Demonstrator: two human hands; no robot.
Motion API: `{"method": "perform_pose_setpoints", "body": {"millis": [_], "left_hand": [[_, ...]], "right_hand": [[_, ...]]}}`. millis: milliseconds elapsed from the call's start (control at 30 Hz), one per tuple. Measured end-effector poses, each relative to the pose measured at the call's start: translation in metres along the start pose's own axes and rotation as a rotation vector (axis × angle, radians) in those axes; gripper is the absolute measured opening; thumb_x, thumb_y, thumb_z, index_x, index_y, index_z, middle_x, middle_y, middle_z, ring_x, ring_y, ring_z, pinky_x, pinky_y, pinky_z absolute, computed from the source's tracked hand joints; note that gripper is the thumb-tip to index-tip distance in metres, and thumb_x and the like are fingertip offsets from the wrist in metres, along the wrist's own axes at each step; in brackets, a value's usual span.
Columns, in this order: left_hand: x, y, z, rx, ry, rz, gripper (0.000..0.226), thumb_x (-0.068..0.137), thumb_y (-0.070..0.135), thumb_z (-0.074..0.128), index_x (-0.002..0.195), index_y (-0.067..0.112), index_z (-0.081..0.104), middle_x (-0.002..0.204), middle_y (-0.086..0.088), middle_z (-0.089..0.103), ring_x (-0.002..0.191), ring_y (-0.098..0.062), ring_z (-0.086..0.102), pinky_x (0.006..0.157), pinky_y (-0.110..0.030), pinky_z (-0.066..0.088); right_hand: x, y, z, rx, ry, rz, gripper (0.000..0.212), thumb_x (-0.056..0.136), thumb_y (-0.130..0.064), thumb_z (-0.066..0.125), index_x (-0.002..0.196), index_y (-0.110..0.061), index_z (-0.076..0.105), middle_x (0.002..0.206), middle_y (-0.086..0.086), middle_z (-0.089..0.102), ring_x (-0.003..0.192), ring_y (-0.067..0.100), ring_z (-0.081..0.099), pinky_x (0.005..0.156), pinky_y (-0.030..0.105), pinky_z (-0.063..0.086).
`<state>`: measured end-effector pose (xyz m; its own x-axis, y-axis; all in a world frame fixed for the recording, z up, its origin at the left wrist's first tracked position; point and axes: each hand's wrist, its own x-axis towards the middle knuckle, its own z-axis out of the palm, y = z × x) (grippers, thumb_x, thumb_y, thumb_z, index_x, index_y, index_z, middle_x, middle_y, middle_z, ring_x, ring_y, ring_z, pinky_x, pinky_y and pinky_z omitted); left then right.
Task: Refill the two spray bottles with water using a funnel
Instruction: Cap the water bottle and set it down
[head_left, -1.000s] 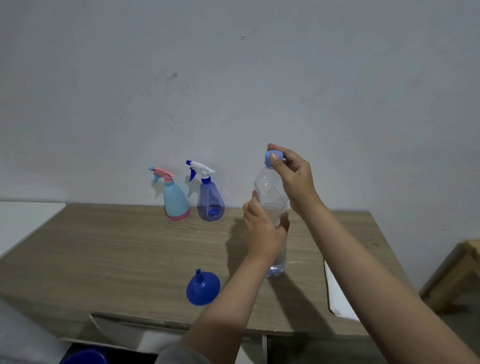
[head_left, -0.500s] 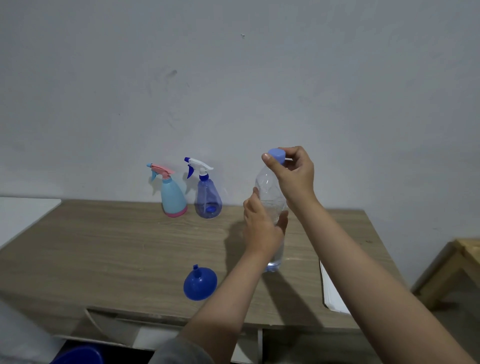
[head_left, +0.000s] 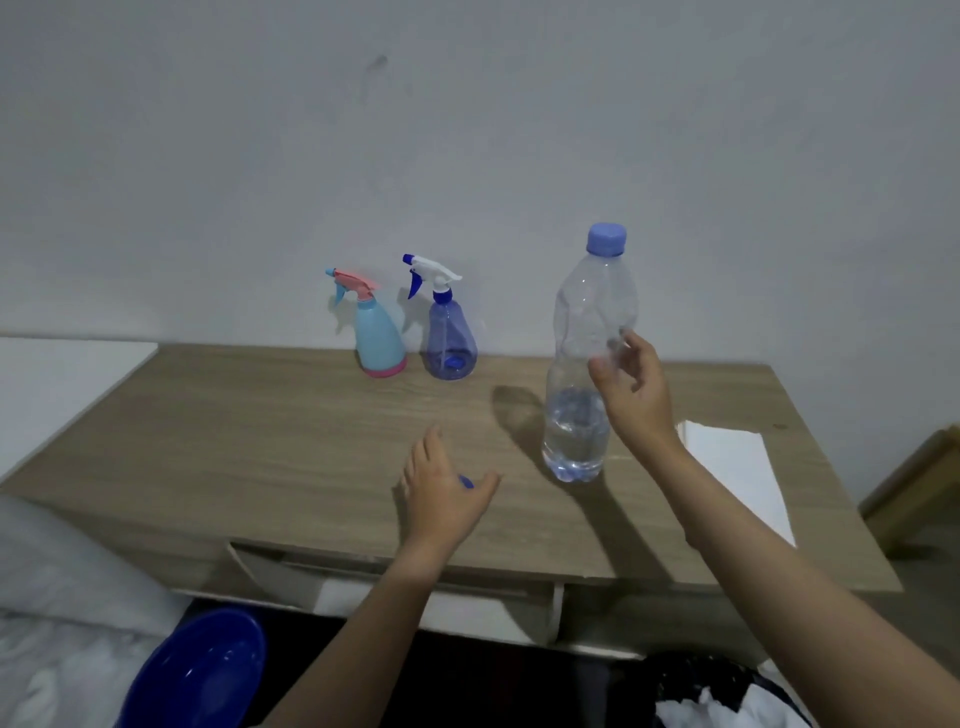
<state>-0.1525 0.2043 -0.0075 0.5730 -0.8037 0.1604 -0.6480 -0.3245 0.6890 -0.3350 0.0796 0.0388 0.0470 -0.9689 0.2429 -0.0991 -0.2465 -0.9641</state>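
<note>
While the clear plastic water bottle with a light blue cap (head_left: 584, 374) is standing upright on the light wooden table (head_left: 260, 431), I am keeping my right hand (head_left: 631, 387) just beside its right side, at the middle of its body. The fingers (head_left: 626, 345) of this hand are spread and curved, and they are not closed around the bottle; whether a fingertip is touching the plastic, I cannot tell. The cap is sitting on the neck, and water is filling only the lower part of the bottle.

My left hand (head_left: 441, 488) is lying low over the table, to the left of the bottle and nearer to me, with the palm down and the fingers loose. It is covering the dark blue plastic funnel (head_left: 466, 481), of which only a small blue piece is showing between thumb and fingers. I cannot tell if this hand is already gripping the funnel or only resting on it.

At the far edge of the table, close to the grey wall (head_left: 467, 130), two spray bottles are standing side by side with a small gap between them: the light blue spray bottle with a pink trigger and pink base (head_left: 376, 330) on the left, and the see-through dark blue spray bottle with a white trigger head (head_left: 449, 332) on the right. Both are well apart from my hands and both have their heads on.

A white sheet of paper (head_left: 737, 473) is lying on the right part of the table. A dark blue plastic basin (head_left: 202, 675) is showing below the front edge of the table, on the left.
</note>
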Motion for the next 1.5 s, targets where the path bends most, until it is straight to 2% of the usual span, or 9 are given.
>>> {"method": "perform_pose_setpoints", "body": {"millis": [167, 367, 467, 667, 767, 900, 1033, 1300, 1500], "left_hand": [[0.006, -0.062, -0.007, -0.032, -0.172, -0.168, 0.11, 0.056, 0.048, 0.083, 0.145, 0.014, 0.029, 0.145, -0.006, 0.039, 0.133, -0.025, 0.037, 0.109, -0.043, 0.034], [0.026, -0.083, -0.007, 0.11, -0.343, -0.055, 0.098, 0.056, 0.05, 0.08, 0.141, 0.025, 0.038, 0.14, 0.003, 0.046, 0.13, -0.021, 0.041, 0.104, -0.045, 0.037], [0.03, -0.085, -0.007, 0.162, -0.383, 0.009, 0.084, 0.058, 0.051, 0.078, 0.133, 0.034, 0.044, 0.132, 0.01, 0.05, 0.124, -0.017, 0.045, 0.103, -0.044, 0.036], [0.049, -0.069, -0.003, 0.145, -0.318, 0.098, 0.073, 0.058, 0.059, 0.075, 0.124, 0.036, 0.05, 0.121, 0.014, 0.053, 0.116, -0.013, 0.049, 0.099, -0.04, 0.035], [0.075, -0.046, 0.007, 0.107, -0.278, 0.135, 0.072, 0.06, 0.059, 0.075, 0.123, 0.033, 0.052, 0.12, 0.008, 0.054, 0.116, -0.016, 0.049, 0.099, -0.04, 0.037], [0.122, -0.01, 0.035, 0.085, -0.297, 0.162, 0.071, 0.062, 0.061, 0.072, 0.122, 0.028, 0.053, 0.118, 0.0, 0.054, 0.115, -0.023, 0.049, 0.099, -0.044, 0.039], [0.167, 0.022, 0.073, 0.102, -0.316, 0.167, 0.071, 0.065, 0.062, 0.071, 0.122, 0.025, 0.053, 0.12, -0.006, 0.053, 0.117, -0.029, 0.047, 0.1, -0.046, 0.038], [0.212, 0.043, 0.133, 0.204, -0.313, 0.116, 0.071, 0.068, 0.064, 0.068, 0.12, 0.02, 0.05, 0.118, -0.009, 0.051, 0.113, -0.031, 0.049, 0.094, -0.044, 0.038], [0.223, 0.045, 0.159, 0.231, -0.267, 0.005, 0.072, 0.068, 0.061, 0.071, 0.119, 0.016, 0.048, 0.122, -0.01, 0.05, 0.116, -0.031, 0.047, 0.096, -0.046, 0.035]], "right_hand": [[-0.029, 0.034, 0.016, -0.04, -0.001, 0.122, 0.088, 0.064, -0.036, 0.084, 0.137, -0.019, 0.039, 0.133, -0.002, 0.05, 0.117, 0.011, 0.05, 0.094, 0.024, 0.041], [-0.033, 0.044, 0.035, -0.115, 0.058, 0.161, 0.097, 0.056, -0.025, 0.091, 0.134, -0.019, 0.035, 0.124, 0.0, 0.049, 0.111, 0.017, 0.051, 0.088, 0.028, 0.044], [-0.033, 0.046, 0.044, -0.161, 0.145, 0.157, 0.091, 0.058, -0.023, 0.091, 0.13, -0.016, 0.037, 0.118, -0.004, 0.047, 0.106, 0.015, 0.05, 0.077, 0.016, 0.04], [-0.026, 0.053, 0.05, -0.185, 0.233, 0.179, 0.086, 0.06, -0.026, 0.089, 0.13, -0.018, 0.039, 0.117, -0.005, 0.05, 0.103, 0.014, 0.053, 0.08, 0.023, 0.044], [-0.014, 0.054, 0.049, -0.222, 0.268, 0.162, 0.082, 0.058, -0.027, 0.09, 0.124, -0.018, 0.042, 0.113, -0.004, 0.051, 0.101, 0.014, 0.053, 0.081, 0.027, 0.045], [0.017, 0.053, 0.046, -0.222, 0.299, 0.113, 0.077, 0.057, -0.026, 0.091, 0.116, -0.02, 0.042, 0.11, -0.001, 0.054, 0.1, 0.015, 0.056, 0.076, 0.016, 0.042], [0.061, 0.058, 0.045, -0.229, 0.325, 0.074, 0.085, 0.056, -0.025, 0.091, 0.125, -0.019, 0.042, 0.117, -0.002, 0.053, 0.106, 0.015, 0.054, 0.086, 0.024, 0.044], [0.132, 0.083, 0.039, -0.23, 0.333, 0.045, 0.085, 0.06, -0.021, 0.089, 0.128, -0.015, 0.038, 0.113, -0.007, 0.05, 0.1, 0.009, 0.053, 0.077, 0.003, 0.039], [0.154, 0.098, 0.039, -0.214, 0.34, 0.077, 0.089, 0.059, -0.023, 0.09, 0.13, -0.017, 0.037, 0.12, -0.006, 0.046, 0.107, 0.01, 0.049, 0.077, 0.001, 0.035]]}}
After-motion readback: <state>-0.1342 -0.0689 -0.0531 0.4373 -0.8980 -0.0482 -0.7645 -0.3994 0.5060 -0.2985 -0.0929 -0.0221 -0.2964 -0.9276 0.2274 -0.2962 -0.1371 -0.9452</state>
